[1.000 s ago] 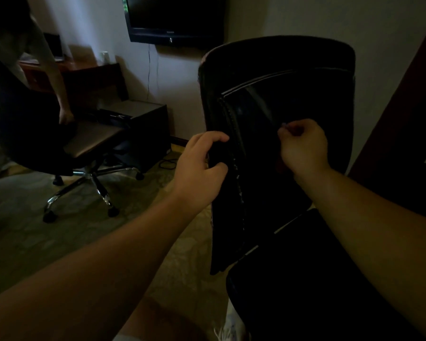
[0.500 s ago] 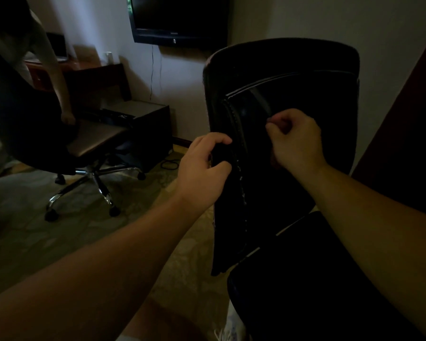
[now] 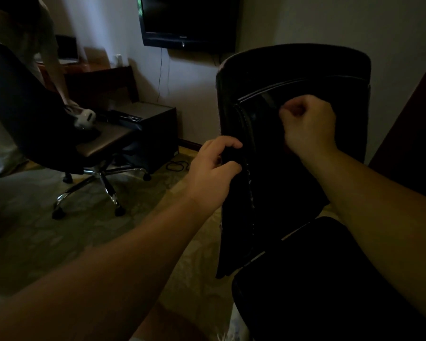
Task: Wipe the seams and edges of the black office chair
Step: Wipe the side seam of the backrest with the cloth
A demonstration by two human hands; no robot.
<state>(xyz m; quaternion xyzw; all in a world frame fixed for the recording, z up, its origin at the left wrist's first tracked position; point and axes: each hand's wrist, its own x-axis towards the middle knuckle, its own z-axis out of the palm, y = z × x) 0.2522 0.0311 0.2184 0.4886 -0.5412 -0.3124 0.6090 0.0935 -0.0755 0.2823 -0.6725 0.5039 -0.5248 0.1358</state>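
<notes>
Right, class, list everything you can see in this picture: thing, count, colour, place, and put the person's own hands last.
black office chair: one, black, right, backrest facing us
second office chair: one, brown seat, chrome base, left
television: one, black, on the wall, top centre
low cabinet: one, dark, under the television
desk: one, reddish-brown, back left
other person: one, far left, bending over
left hand: fingers grip the backrest's left edge
right hand: curled against the backrest; contents unclear

Glossy black leather-like office chair [image 3: 280, 148] backrest, shiny chrome base [image 3: 101, 185] on second chair, glossy television [image 3: 190, 18]
</notes>
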